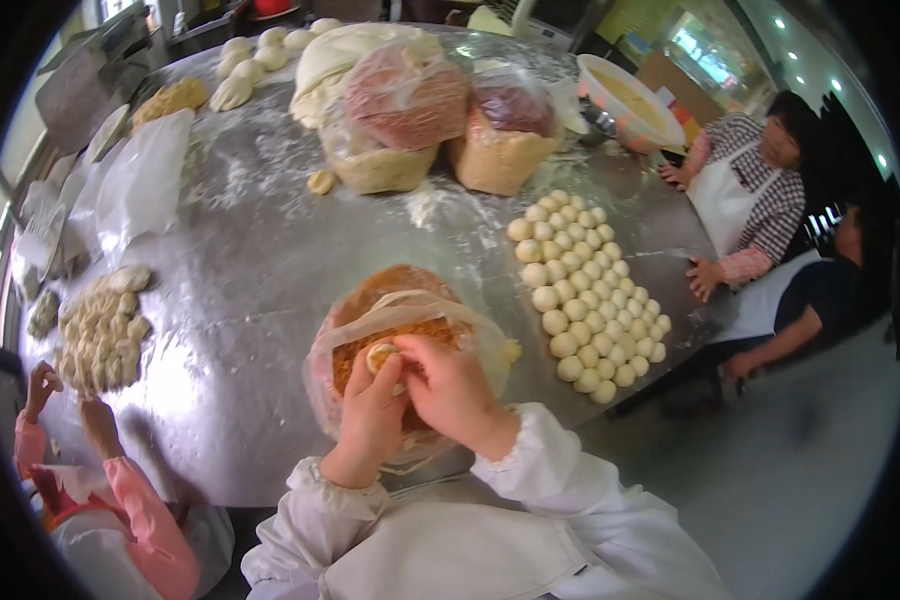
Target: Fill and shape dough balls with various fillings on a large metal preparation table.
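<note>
My left hand [371, 405] holds a small piece of dough [379, 357] with orange-brown filling showing in its middle. The fingertips of my right hand [442, 379] meet the dough's edge from the right. Both hands are over a plastic-lined container of crumbly orange-brown filling [420, 330], near the table's front edge. To the right, many small round dough balls [589, 300] lie in close rows. A small yellowish dough piece [511, 351] sits against the right side of the plastic liner.
Bagged dough or filling [407, 97] stands at the back of the metal table [247, 300]. Cut dough pieces [105, 330] lie at left beside a co-worker's hands [97, 424]. Two people stand at right, one with hands on the table [705, 277]. A basin [630, 101] is behind.
</note>
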`<act>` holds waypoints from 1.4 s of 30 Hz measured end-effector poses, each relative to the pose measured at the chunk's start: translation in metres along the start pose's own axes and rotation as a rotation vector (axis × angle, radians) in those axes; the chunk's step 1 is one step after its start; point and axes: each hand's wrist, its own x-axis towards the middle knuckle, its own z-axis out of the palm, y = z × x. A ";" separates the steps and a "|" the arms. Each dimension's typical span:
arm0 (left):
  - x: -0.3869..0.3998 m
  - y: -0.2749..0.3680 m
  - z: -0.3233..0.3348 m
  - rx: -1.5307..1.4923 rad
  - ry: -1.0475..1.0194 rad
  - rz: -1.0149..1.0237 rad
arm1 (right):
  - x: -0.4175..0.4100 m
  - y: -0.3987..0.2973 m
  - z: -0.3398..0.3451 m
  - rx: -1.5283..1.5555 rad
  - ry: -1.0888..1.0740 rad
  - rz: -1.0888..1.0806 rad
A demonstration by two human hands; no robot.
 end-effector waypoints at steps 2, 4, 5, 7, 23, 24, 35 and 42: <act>0.001 -0.001 0.000 0.022 -0.004 0.027 | -0.001 -0.004 -0.003 -0.049 -0.005 -0.040; 0.000 0.000 -0.002 0.041 -0.018 0.014 | -0.002 -0.005 -0.004 -0.016 -0.007 -0.013; 0.000 0.002 -0.002 0.061 -0.016 0.007 | -0.002 -0.004 -0.005 0.027 -0.022 0.013; -0.002 0.008 -0.003 0.075 0.000 -0.019 | -0.002 -0.003 -0.009 0.089 -0.011 0.023; -0.023 0.032 0.014 -0.227 -0.235 -0.226 | -0.010 0.019 -0.005 -0.183 -0.047 -0.405; -0.021 0.029 0.007 -0.131 -0.224 -0.258 | -0.012 0.020 -0.002 -0.261 0.027 -0.435; -0.025 0.017 0.014 0.049 -0.227 -0.135 | -0.014 0.016 0.014 -0.130 0.207 -0.409; -0.024 0.012 0.013 0.001 -0.307 -0.147 | -0.018 0.004 0.015 0.062 0.317 -0.368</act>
